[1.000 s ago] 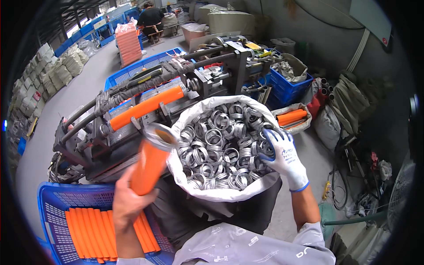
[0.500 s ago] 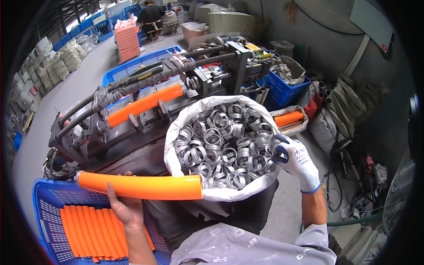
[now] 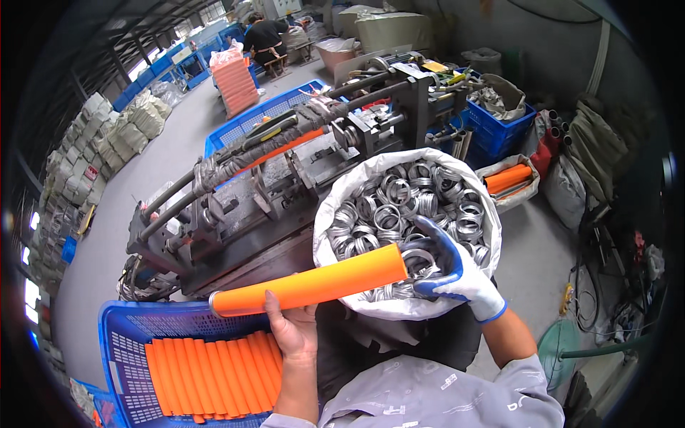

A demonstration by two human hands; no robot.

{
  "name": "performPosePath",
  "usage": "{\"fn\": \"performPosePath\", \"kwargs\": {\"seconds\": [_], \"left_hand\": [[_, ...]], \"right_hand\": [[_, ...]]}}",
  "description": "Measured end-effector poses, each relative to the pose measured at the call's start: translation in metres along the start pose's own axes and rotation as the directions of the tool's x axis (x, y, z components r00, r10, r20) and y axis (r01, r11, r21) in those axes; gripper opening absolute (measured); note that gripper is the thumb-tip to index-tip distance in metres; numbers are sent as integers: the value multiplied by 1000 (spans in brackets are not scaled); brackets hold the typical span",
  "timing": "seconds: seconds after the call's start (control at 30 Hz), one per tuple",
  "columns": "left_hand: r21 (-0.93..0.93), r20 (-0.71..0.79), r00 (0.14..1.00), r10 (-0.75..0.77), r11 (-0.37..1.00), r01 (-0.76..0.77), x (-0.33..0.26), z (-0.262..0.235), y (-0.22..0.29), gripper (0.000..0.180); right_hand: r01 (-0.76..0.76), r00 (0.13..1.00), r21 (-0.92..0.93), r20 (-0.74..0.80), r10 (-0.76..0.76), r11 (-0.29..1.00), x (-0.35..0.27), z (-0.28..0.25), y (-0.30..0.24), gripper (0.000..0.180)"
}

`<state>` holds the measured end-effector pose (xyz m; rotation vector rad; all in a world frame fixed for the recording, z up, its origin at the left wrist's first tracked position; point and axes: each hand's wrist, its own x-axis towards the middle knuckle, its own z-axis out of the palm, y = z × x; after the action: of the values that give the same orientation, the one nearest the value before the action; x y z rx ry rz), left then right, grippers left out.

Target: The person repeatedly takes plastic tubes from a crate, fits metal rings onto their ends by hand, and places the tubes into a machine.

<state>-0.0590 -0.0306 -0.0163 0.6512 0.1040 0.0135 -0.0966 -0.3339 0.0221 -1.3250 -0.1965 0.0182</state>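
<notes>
My bare left hand (image 3: 294, 329) grips an orange tube (image 3: 314, 282) from below, around its middle. A silver ring (image 3: 213, 302) sits on the tube's left end. My right hand (image 3: 462, 274), in a white glove with blue fingers, curves its thumb and fingers around a silver metal ring (image 3: 422, 258) close beside the tube's right end. Below and behind it stands a white sack (image 3: 325, 246) full of such rings. At lower left, a blue plastic basket (image 3: 123, 357) holds several more orange tubes (image 3: 207, 374).
A dark metal machine (image 3: 250, 260) with long rods stands beyond the basket; an orange tube (image 3: 282, 148) shows behind its rods. Right of the sack lies a bag of orange tubes (image 3: 508, 178). Farther back are a blue crate (image 3: 499, 130) and a seated person (image 3: 265, 39).
My right hand has come from the sack's right rim to the held tube's right end, with a ring. The machine's tube has left its front supports and shows behind the rods. The view has shifted.
</notes>
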Motion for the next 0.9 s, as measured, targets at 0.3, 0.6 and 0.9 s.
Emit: {"fn": "performPosePath", "kwargs": {"seconds": [0.3, 0.6, 0.9], "left_hand": [[-34, -24, 999, 26, 999, -27, -4, 4, 6, 43], [29, -105, 993, 50, 998, -47, -7, -7, -1, 41], [-58, -155, 986, 52, 996, -62, -6, -20, 9, 45]], "right_hand": [[51, 989, 147, -145, -30, 988, 5, 27, 29, 76], [67, 995, 74, -73, -62, 995, 8, 33, 25, 87], [70, 993, -221, -78, -89, 973, 15, 19, 19, 87]]}}
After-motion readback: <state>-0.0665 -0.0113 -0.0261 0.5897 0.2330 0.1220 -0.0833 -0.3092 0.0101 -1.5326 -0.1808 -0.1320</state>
